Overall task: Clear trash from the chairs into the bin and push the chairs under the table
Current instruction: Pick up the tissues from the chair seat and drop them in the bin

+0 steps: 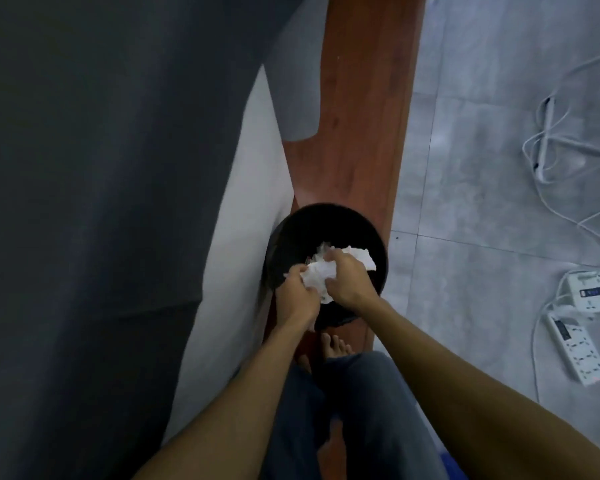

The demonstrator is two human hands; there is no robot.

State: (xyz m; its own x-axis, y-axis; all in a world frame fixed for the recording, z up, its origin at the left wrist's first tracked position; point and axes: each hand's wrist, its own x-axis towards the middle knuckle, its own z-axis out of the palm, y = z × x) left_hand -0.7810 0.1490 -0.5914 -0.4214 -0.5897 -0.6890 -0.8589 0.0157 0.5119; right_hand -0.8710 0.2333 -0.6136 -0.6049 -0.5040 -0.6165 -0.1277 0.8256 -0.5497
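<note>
A round black bin [329, 220] stands on the floor right in front of my bare feet. Both my hands are over its opening. My left hand [297, 294] and my right hand [349, 277] grip a bunch of crumpled white paper [321, 273] between them, held just above or inside the bin's mouth. More white paper [362, 256] shows past my right hand, over the bin. No chair or table is in view.
A dark grey curtain or cloth [101, 202] fills the left side, with a white wall strip beside it. A reddish wooden strip [368, 116] runs under the bin. White power strips [575, 348] and cables [551, 140] lie on the grey tiled floor at right.
</note>
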